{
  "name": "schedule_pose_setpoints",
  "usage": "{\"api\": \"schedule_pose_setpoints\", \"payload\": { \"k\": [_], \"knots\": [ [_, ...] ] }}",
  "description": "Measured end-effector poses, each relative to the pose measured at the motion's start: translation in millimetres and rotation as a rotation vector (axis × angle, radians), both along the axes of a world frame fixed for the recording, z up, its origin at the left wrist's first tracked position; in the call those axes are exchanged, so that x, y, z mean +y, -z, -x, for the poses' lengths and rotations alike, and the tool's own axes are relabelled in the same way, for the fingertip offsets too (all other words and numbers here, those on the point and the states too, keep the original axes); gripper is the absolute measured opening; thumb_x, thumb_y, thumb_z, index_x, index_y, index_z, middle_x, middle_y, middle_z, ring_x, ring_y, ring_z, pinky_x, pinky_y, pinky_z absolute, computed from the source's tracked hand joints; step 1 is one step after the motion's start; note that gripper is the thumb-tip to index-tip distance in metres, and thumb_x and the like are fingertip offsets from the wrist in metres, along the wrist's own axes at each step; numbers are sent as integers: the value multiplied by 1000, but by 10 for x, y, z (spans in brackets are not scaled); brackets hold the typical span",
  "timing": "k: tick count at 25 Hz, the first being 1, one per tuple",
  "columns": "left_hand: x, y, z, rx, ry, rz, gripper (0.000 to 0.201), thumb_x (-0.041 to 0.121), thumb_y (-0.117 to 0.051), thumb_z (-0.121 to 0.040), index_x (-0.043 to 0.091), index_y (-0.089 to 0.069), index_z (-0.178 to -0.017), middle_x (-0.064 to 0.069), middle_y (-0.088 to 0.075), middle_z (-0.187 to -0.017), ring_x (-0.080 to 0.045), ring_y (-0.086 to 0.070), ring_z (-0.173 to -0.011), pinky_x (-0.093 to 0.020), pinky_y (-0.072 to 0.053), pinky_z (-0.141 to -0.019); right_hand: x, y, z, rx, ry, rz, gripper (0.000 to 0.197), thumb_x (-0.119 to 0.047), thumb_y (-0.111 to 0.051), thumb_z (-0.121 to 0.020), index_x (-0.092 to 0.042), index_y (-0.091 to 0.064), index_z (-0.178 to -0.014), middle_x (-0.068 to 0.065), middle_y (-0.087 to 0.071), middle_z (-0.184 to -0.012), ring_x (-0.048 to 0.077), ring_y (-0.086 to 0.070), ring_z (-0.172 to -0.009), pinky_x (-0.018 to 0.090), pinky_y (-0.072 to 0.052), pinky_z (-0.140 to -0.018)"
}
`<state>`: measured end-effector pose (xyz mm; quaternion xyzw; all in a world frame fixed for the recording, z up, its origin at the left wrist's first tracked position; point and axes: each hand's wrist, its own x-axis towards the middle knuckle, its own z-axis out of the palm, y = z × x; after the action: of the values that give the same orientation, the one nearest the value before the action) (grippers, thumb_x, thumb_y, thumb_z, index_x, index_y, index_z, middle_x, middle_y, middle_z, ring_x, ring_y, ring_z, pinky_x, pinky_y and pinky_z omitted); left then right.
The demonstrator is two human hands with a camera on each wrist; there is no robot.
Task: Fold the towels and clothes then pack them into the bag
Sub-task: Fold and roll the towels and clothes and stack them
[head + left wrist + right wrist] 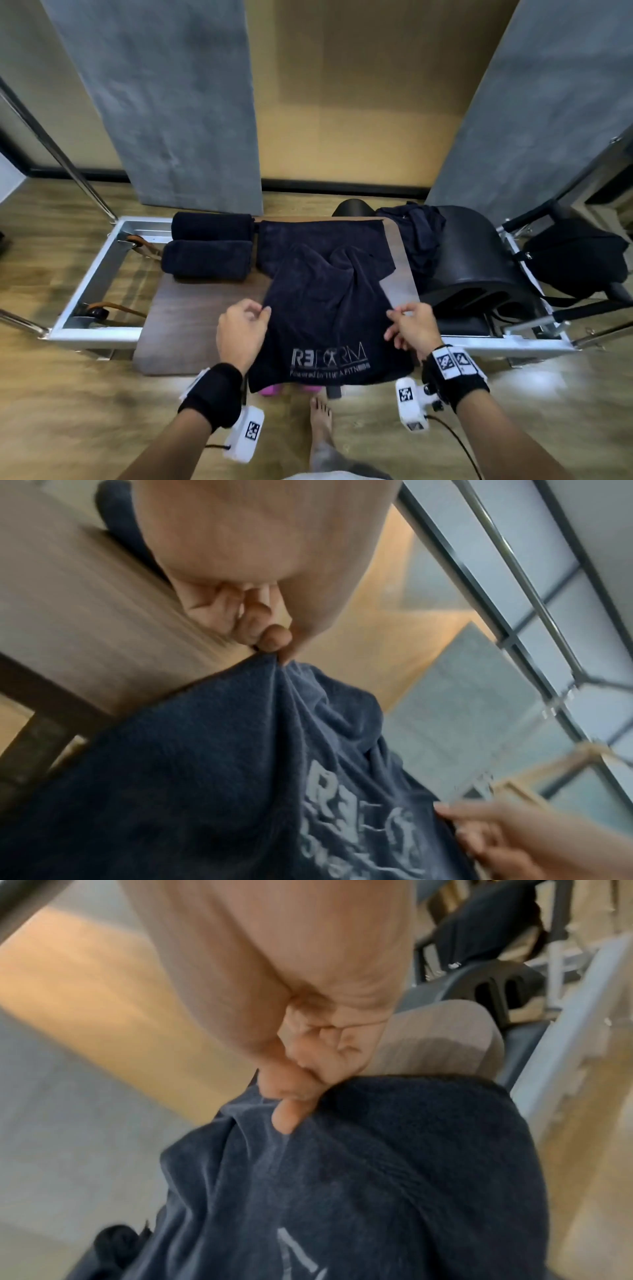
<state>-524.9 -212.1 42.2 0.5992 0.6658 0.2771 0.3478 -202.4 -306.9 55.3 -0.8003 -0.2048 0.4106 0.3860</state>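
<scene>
Board [191, 308] under both hands carries the work; bag [575, 260] sits well beyond the right fingers, clothes [418, 240] heaped beyond them too, two folded towels [209, 246] past the left fingers. Towel [329, 308] spans between the hands, far part bunched on the board, near end with logo hanging off the edge. Soft terry, light, limp, sags and wrinkles wherever unsupported; not slippery, so edge pinches should hold. Best taken at corners or side hems, pulled taut. Left hand [241, 330] pinches the left hem, thumb against forefinger [274, 639]. Right hand [411, 325] pinches the right hem, other fingers loosely curled.
</scene>
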Motion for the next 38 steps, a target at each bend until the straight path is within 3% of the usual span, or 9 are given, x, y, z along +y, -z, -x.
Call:
{"api": "schedule_pose_setpoints", "payload": {
  "k": [3, 5, 11, 14, 19, 23, 30, 34, 38],
  "knots": [
    [53, -176, 26, -502, -91, 35, 5, 14, -67, -103, 11, -66, -107, -13, -80, -85, -21, -78, -75, -40, -62, -71, 9, -189, -8, 238, 212, -342, 23, -1, -59, -102, -7, -50, -123, 23, -74, -90, 30, -74, -62, 33, -60, -51],
    [-4, -222, 49, -585, -23, 40, 37, 11, -67, -103, 14, -56, -138, -6, -75, -116, -14, -73, -108, -32, -60, -91, -90, -214, 1, 247, 170, -444, 45, 4, -63, -99, -18, -49, -136, 18, -72, -107, 33, -75, -90, 44, -64, -77],
    [-527, 21, 318, 58, 509, -201, 22, 37, -84, -88, 27, -69, -102, 14, -63, -114, -9, -60, -111, -43, -49, -100, -541, 45, 220, -482, -327, -238, 26, -2, -80, -84, -26, -72, -82, 1, -73, -86, 25, -69, -85, 20, -54, -82],
    [-650, 106, 476, 356, 726, -186, 59, 59, -85, -75, 34, -60, -122, 18, -48, -141, -6, -44, -133, -35, -40, -105, -754, 147, 311, -626, -500, -244, 24, -21, -89, -79, -22, -75, -98, -6, -63, -105, 13, -59, -100, 29, -49, -94],
    [-622, 118, 554, 407, 725, -227, 47, 18, -84, -81, 35, -49, -107, 16, -48, -148, -14, -51, -136, -31, -42, -100, -932, 204, 368, -770, -682, -154, 64, -29, -91, -75, -23, -62, -132, -6, -45, -131, 12, -47, -123, 31, -43, -108],
    [-550, 88, 602, 306, 690, -238, 15, 18, -72, -97, 29, -62, -98, 16, -60, -143, -15, -62, -125, -39, -48, -104, -937, 218, 360, -849, -668, -196, 41, -6, -80, -82, -20, -65, -118, -7, -51, -129, 15, -52, -121, 32, -46, -106],
    [-357, -49, 389, -124, 481, -114, 18, 19, -47, -112, 36, -51, -107, 3, -62, -88, -10, -57, -80, -35, -46, -78, -757, 66, 92, -679, -492, -306, 28, -1, -63, -94, -25, -69, -107, -9, -70, -96, 12, -66, -89, 29, -52, -83],
    [-135, -102, 231, -186, 493, 22, 35, 53, -66, -100, 43, -44, -125, 22, -61, -124, 24, -50, -114, -16, -41, -94, -440, -205, -87, -564, -336, -422, 31, 8, -64, -91, -21, -69, -103, -5, -72, -98, 8, -68, -96, 25, -52, -88],
    [331, -262, 97, -195, 475, -129, 30, 34, -74, -99, 38, -52, -119, 25, -67, -117, 11, -59, -118, -7, -45, -88, 129, -543, -390, -389, -170, -558, 15, -1, -73, -92, -16, -74, -96, -3, -77, -97, 4, -71, -96, 22, -54, -89]
  ]
}}
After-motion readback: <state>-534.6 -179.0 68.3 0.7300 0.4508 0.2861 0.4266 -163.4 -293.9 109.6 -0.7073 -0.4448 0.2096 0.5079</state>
